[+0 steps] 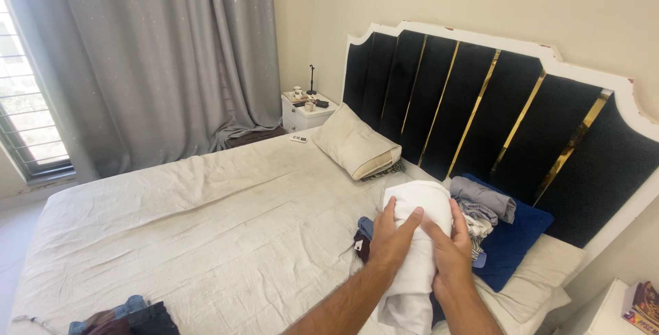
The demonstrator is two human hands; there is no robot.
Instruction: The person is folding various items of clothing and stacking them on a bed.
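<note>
1. Both forearms reach in from the lower edge, and the left hand (392,237) and right hand (449,247) meet on a white folded garment (415,252) held above the bed (206,225).
2. Left fingers (406,224) are curled loosely round the near side of the cloth, thumb up at its top edge; right fingers (438,228) are half closed and pressed flat on its front, gripping the other side.
3. Below the fingers the garment hangs in a loose tail; above them it forms a rounded fold.
4. Just beyond the right fingertips lies a pile of folded clothes (484,208) on a blue pillow (515,242); a dark garment (362,239) peeks out left of the left fingers.
5. Farther past the fingers a cream pillow (353,146) leans on the black headboard (480,108).
6. To fold well, I judge the edges should be kept aligned, the hanging tail tucked up evenly, and creases smoothed with flat fingers rather than pinched.
</note>
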